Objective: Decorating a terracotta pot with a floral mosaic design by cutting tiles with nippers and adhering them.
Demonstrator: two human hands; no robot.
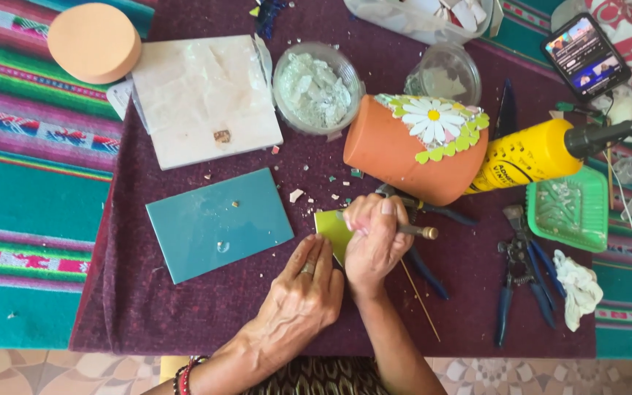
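My left hand (303, 292) lies flat, fingers together, pinning a yellow-green tile (333, 230); my right hand (374, 238) grips a brass-tipped cutter (417, 231) over it

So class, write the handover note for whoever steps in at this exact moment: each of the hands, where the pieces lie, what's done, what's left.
Left hand: flat on the yellow-green tile piece, pinning it to the purple cloth.
Right hand: closed on a brass-tipped scoring tool, over the same tile.
Terracotta pot: on its side, daisy mosaic partly laid; most clay bare.
Blue tile uncut; blue pliers right of the hands.
Left: tile not yet broken.
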